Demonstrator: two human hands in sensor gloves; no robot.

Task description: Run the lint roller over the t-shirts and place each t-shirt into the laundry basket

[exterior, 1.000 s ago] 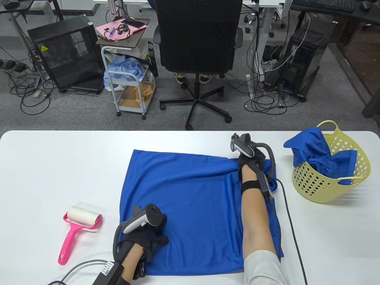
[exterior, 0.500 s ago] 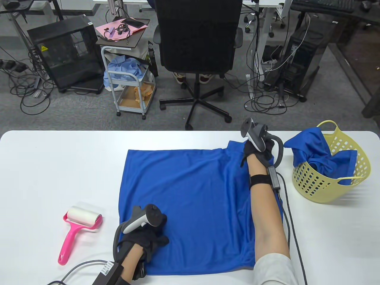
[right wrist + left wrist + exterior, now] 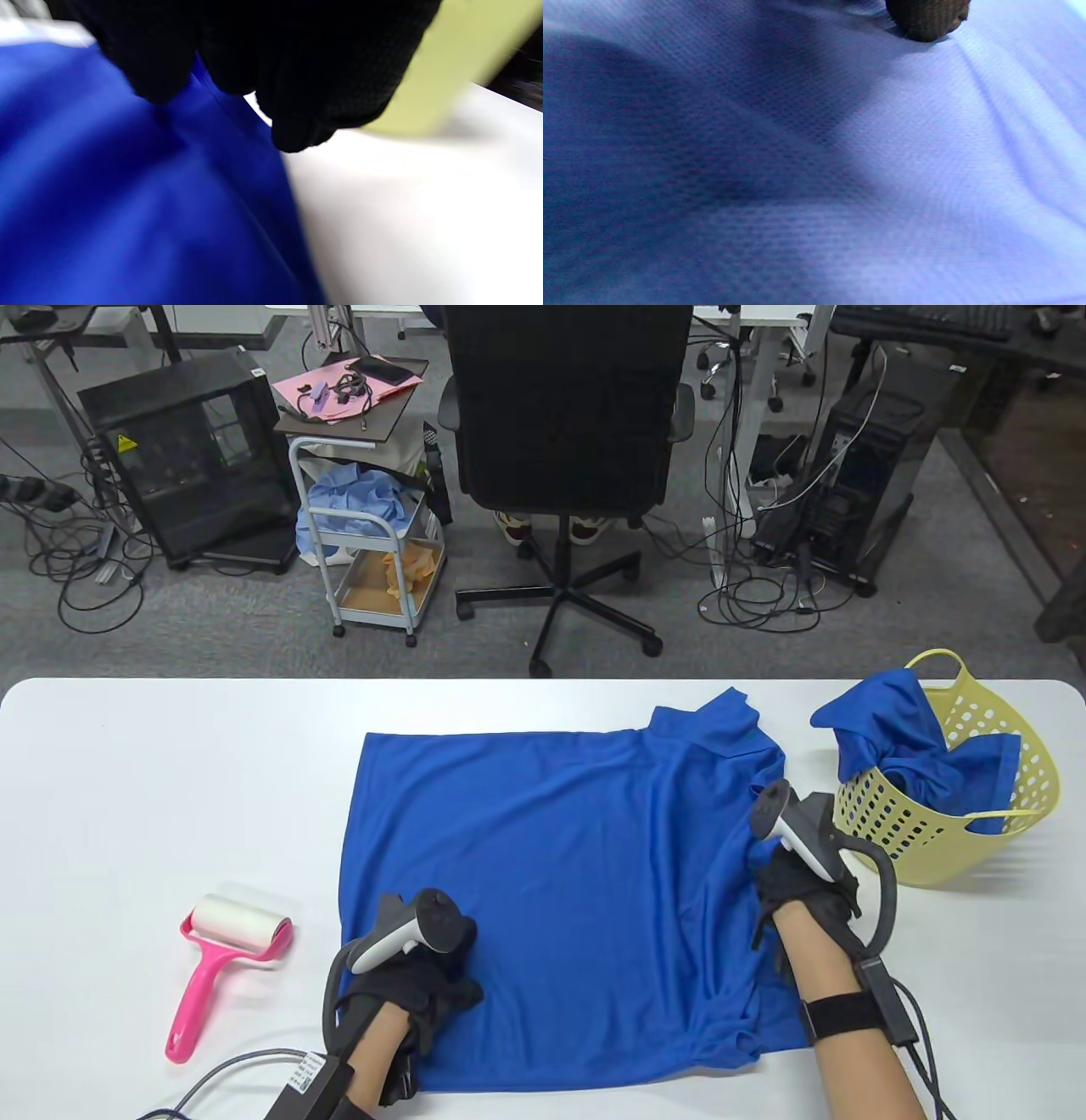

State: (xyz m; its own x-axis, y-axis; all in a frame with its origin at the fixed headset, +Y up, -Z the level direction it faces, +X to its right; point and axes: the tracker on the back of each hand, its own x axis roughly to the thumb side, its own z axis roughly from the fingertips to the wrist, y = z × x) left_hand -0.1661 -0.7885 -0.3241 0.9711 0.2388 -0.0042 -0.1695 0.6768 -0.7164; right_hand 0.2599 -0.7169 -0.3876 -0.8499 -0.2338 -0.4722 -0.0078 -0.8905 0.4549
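A blue t-shirt [image 3: 551, 857] lies spread on the white table [image 3: 170, 780], with one sleeve at its far right. My left hand [image 3: 441, 988] rests on its near left corner; in the left wrist view one fingertip [image 3: 925, 21] presses the fabric [image 3: 840, 169]. My right hand [image 3: 772, 865] is at the shirt's right edge, beside the basket, and its fingers [image 3: 297, 84] pinch a fold of the cloth [image 3: 127, 212]. The pink lint roller [image 3: 229, 950] lies alone to the left of the shirt. The yellow laundry basket [image 3: 1018, 814] at the right holds another blue t-shirt [image 3: 899, 738].
Glove cables [image 3: 925, 1052] trail off the table's near edge by both wrists. Beyond the far edge stand a black office chair [image 3: 564, 415], a small cart [image 3: 365, 526] and computer towers on the floor. The basket wall [image 3: 445, 84] is close to my right hand.
My right hand drew back from the shirt's far right corner to its right edge beside the basket and took hold of the fabric there. The sleeve now lies uncovered. My left hand stayed put.
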